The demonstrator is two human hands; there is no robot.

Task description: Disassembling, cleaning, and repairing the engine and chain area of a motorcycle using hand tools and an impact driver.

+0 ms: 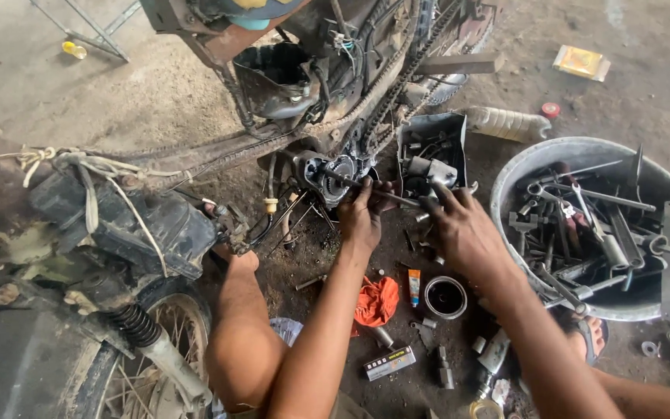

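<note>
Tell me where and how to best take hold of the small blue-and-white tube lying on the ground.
Grip the small blue-and-white tube across its middle, coming from above: it lies flat, long axis toward the camera, with the orange rag left and the round metal ring right.

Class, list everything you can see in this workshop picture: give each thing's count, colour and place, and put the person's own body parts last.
motorbike: one, black and rusty, left and top
engine sprocket: one, grey, centre, by the left hand
drive chain: one, dark, top centre
metal rod: one, grey, held between both hands
tub: one, grey, right, full of tools
spanners: many, grey, inside the tub
plastic bottle: one, clear, lying above the tub
tape roll: one, red, floor, top right
packet: one, yellow, floor, top right
rag: one, orange, floor, centre
tube: one, blue and orange, beside the rag
round tin: one, grey, right of the tube
left hand: one, on the rod
right hand: one, on the rod
knee: one, bottom centre
</note>
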